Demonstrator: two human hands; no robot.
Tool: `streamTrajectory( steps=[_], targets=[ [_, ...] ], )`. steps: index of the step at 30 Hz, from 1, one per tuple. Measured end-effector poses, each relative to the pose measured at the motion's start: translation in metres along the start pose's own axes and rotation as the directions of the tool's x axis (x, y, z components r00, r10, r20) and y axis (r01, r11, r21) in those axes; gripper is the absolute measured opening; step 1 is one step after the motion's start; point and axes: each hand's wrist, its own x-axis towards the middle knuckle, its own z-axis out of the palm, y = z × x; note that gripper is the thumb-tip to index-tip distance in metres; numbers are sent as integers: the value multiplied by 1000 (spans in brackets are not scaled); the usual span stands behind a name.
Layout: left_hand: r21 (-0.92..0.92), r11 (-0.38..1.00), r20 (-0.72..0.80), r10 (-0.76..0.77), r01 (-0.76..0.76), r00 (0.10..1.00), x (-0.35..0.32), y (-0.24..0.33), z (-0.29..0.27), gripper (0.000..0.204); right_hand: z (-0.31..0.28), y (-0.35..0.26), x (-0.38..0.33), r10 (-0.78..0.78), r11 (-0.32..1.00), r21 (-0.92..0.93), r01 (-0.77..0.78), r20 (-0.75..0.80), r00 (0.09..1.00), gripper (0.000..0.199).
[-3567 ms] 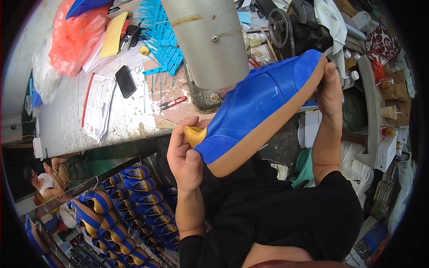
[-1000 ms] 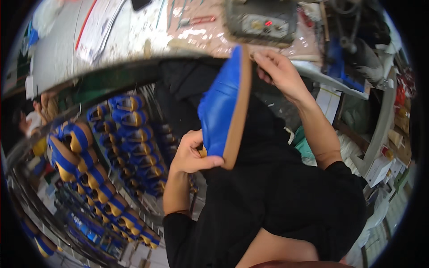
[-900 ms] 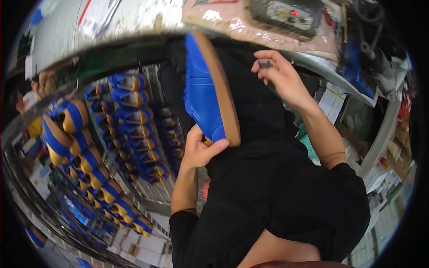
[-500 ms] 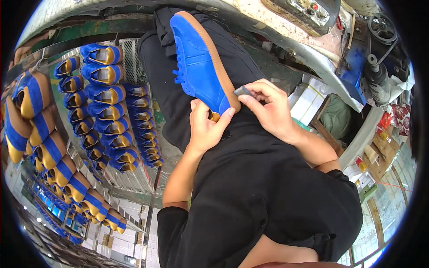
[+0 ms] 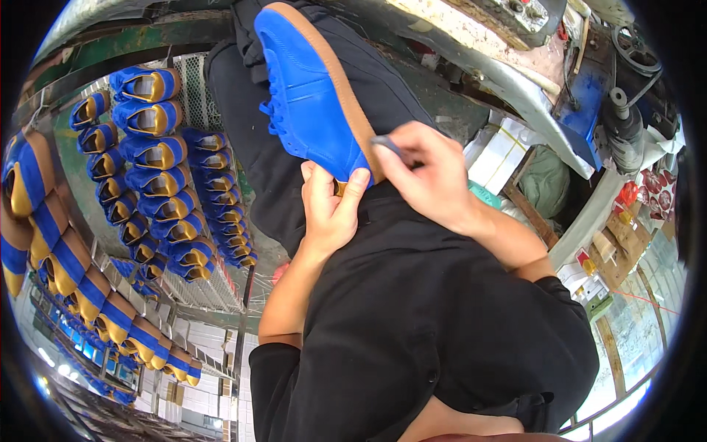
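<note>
Shoe (image 5: 313,103), blue with a tan sole, lies lengthwise along the person's lap over black trousers (image 5: 412,295), heel toward the body and toe pointing away. Left hand (image 5: 331,210) is clamped on the heel, thumb on the blue side and fingers curled under near the yellow lining. Right hand (image 5: 427,177) sits just beside it at the sole edge, fingers pinched on a small dark tool (image 5: 390,145) whose tip touches the tan rim; that hand covers the heel end of the sole. To the left, past the thigh, a wire rack (image 5: 195,96) carries rows of matching blue shoes (image 5: 147,118) with yellow insides, and more blue-and-yellow ones (image 5: 44,243) line the far left edge, curving with the lens. To the right of the knee stand white boxes (image 5: 501,151) and a green bag (image 5: 545,180). Farthest off, along the top, runs a worn bench edge (image 5: 471,37), with a blue machine (image 5: 589,96) and its wheel (image 5: 630,48) at upper right.
</note>
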Motion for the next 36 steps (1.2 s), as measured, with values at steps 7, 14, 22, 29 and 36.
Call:
streamTrajectory(
  steps=[7,14,22,29,36],
  targets=[
    [31,999,-13,-10,10,1000,0,-4,-1,18,-18,0,-20,98,994,-50,-93,115,989,11],
    [218,975,33,35,-42,999,3,6,-4,17,-21,9,-31,21,983,-184,22,229,973,14],
    [395,805,331,325,-442,886,18,65,-25,17,-68,5,32,-16,961,275,29,-48,999,15],
    [166,712,618,464,-682,635,44,122,-24,30,-121,-40,65,-84,859,505,78,-10,996,62],
    [-42,705,788,459,-708,410,76,164,-4,23,-157,-54,56,-163,835,535,126,22,986,102]
  ],
)
